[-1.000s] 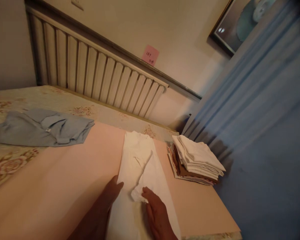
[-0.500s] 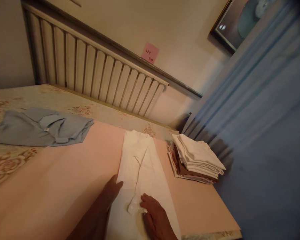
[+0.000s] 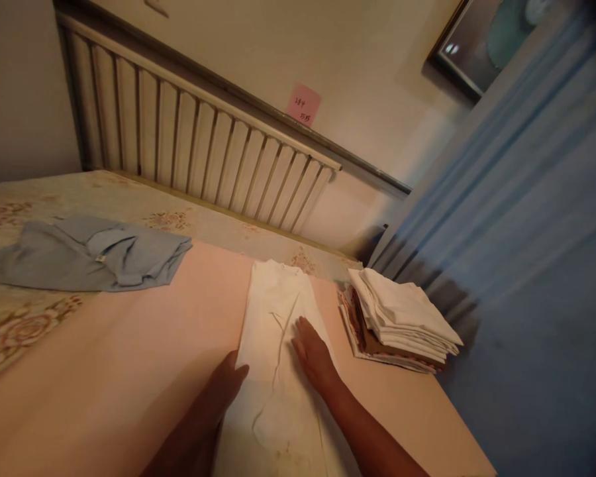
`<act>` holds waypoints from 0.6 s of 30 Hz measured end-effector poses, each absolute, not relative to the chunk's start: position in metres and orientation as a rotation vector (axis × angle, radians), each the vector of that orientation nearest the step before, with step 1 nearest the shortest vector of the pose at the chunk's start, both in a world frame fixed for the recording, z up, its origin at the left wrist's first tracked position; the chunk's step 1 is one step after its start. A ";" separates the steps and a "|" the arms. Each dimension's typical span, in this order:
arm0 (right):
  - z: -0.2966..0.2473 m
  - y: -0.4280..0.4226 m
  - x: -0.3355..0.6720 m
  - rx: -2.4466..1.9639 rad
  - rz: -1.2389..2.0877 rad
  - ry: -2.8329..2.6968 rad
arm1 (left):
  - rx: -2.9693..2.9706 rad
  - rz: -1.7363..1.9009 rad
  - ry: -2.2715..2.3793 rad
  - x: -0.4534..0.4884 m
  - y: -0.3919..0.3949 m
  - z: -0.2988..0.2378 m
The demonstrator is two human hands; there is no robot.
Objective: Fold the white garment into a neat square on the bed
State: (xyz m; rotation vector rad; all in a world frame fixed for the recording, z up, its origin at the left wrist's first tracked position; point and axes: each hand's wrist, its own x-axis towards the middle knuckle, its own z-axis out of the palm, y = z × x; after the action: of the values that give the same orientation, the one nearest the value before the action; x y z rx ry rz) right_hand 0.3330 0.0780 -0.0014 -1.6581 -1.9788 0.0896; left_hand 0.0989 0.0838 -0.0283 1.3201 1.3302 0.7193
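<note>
A long white folded garment (image 3: pixel 278 344) lies lengthwise in front of me, creased down its middle. At its left edge is my left hand (image 3: pixel 228 383), closed on the cloth with the thumb over the top. The other fingers are mostly hidden. My right hand (image 3: pixel 310 351) rests open on the garment's upper right part, fingers stretched out and pointing away from me. Underneath is a smooth peach-coloured cover (image 3: pixel 144 358).
On the left lies a crumpled blue-grey garment (image 3: pixel 139 262). A stack of folded clothes (image 3: pixel 402 311), white on top and brown lower down, sits at the right beside a blue curtain (image 3: pixel 536 278). A floral cloth (image 3: pixel 34 331) shows at the left, and a radiator (image 3: pixel 203 146) lines the wall.
My right hand has moved away from me up the white garment and flattened out; the bunched cloth under it now lies flatter. My left hand stays at the left edge.
</note>
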 end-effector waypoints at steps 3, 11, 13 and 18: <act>-0.026 0.122 0.330 -1.714 -0.051 -2.121 | 1.314 0.685 1.330 0.098 0.088 -0.036; -0.053 0.161 0.328 -1.851 -0.151 -2.245 | 1.287 0.660 1.362 0.102 0.097 -0.054; -0.053 0.161 0.329 -1.848 -0.157 -2.241 | 1.285 0.659 1.372 0.102 0.097 -0.053; -0.050 0.159 0.329 -1.858 -0.092 -2.220 | 1.293 0.682 1.360 0.098 0.095 -0.050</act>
State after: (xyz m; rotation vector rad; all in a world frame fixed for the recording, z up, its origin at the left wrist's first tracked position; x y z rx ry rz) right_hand 0.3294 0.1589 -0.0500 -1.8584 -2.2205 -0.0924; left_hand 0.0976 0.0951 -0.0499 1.2934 1.3598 0.6823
